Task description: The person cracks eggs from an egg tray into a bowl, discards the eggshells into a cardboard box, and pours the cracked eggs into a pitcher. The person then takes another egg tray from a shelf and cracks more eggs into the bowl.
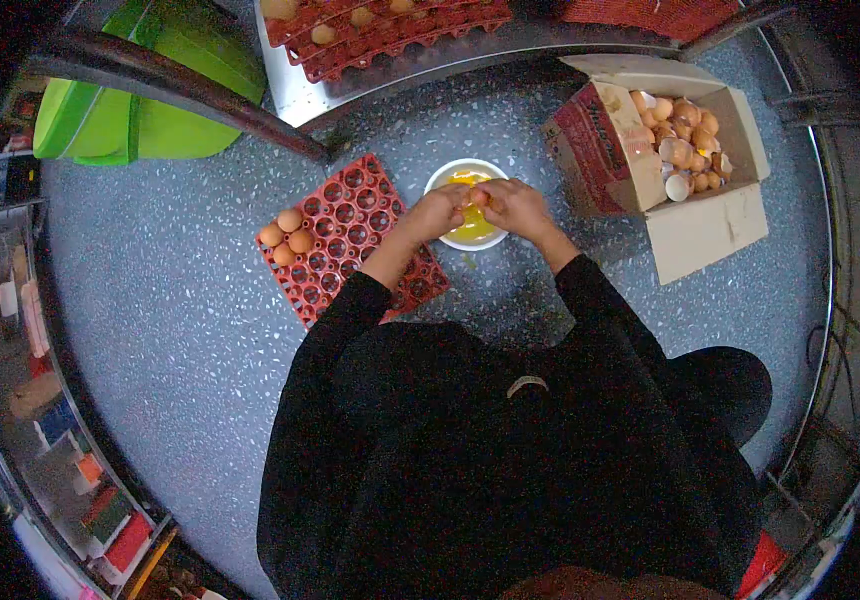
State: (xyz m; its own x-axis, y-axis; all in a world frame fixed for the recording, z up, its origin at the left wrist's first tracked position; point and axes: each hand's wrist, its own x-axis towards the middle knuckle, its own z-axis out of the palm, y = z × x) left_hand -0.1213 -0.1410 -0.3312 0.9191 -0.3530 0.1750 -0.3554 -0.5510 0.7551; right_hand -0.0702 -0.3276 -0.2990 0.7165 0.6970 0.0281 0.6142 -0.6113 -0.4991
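Observation:
My left hand (435,213) and my right hand (518,208) meet over a white bowl (464,162) on the floor. Their fingertips close around a brown egg (479,198), which is partly covered by the fingers; whether its shell is cracked I cannot tell. Below the hands, yellow yolk and liquid egg (472,232) lie in the bowl. A red egg tray (343,214) rests on the floor beside my left forearm, with several brown eggs (288,236) grouped at its left side.
An open cardboard box (605,150) full of eggshells (685,145) stands to the right, one flap (707,238) folded out. Stacked red trays (390,40) sit on a metal surface ahead. A green plastic container (185,80) is behind a dark bar (180,90) at upper left.

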